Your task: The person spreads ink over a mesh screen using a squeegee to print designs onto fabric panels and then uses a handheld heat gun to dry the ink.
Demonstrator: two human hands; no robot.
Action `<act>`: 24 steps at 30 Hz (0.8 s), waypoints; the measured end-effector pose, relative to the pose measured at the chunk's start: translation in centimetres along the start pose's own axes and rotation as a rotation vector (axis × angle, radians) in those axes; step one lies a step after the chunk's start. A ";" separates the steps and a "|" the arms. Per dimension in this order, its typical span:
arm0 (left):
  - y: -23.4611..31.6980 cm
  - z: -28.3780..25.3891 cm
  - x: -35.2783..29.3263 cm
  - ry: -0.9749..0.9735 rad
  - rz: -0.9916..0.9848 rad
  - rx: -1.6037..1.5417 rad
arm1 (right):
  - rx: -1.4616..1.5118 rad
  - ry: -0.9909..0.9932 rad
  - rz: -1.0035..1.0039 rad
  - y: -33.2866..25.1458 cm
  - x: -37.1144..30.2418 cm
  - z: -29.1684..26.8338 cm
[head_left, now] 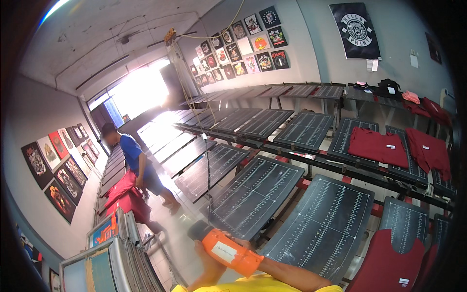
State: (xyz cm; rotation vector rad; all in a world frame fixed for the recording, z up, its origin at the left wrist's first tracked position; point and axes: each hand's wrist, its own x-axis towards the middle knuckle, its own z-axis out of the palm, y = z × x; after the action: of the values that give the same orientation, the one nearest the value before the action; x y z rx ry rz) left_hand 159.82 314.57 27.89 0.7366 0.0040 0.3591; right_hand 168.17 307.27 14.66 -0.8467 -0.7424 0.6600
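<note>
Close to my body, low in the middle of the view, I hold an orange bottle-like container with a dark end and a white handwritten label. It is tilted, its dark end toward the upper left. My left hand is closed around its underside near the dark end. My right hand reaches behind it; its fingertips show along the upper side, and the rest is hidden. Just beyond lies a dark printing board with white ruler marks, and a similar board is to its right.
Red garments lie on boards at right; another red garment is nearer. Framed screens lean at lower left. A person in blue stands in the left aisle beside red cloth. A cable hangs over the boards.
</note>
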 end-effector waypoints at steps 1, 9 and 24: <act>0.0 0.1 -0.1 0.003 -0.009 -0.009 | -0.030 -0.009 -0.026 0.1 0.0 -0.1; 0.1 2.4 -0.9 0.148 0.055 0.175 | -0.159 -0.008 -0.087 -1.5 -0.7 0.6; -0.6 2.1 -0.2 0.104 0.159 0.245 | -0.861 0.046 -0.558 -6.2 -0.9 2.0</act>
State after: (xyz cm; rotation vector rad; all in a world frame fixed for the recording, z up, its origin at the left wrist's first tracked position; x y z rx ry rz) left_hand 160.13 312.72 29.04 0.9623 0.0896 0.5550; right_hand 167.42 304.27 20.50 -1.3451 -1.1841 -0.2196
